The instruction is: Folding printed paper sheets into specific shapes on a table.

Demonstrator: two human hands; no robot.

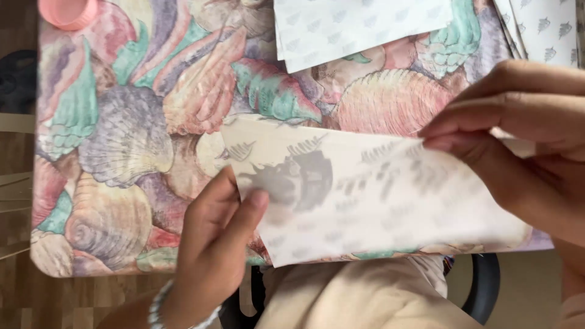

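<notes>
I hold a sheet of thin, translucent white paper (378, 195) with faint grey printed leaf marks over the near edge of a table. My left hand (214, 237) pinches its left edge between thumb and fingers. My right hand (518, 140) grips its upper right corner with thumb and fingertips. A dark grey patch shows through the paper near my left thumb. The sheet looks folded along its upper edge.
The table (128, 140) wears a cloth printed with large pastel seashells. More white printed sheets (353, 24) lie at the far edge, others at the far right (542, 27). A pink round object (67, 11) sits at the far left corner. Wooden floor lies left.
</notes>
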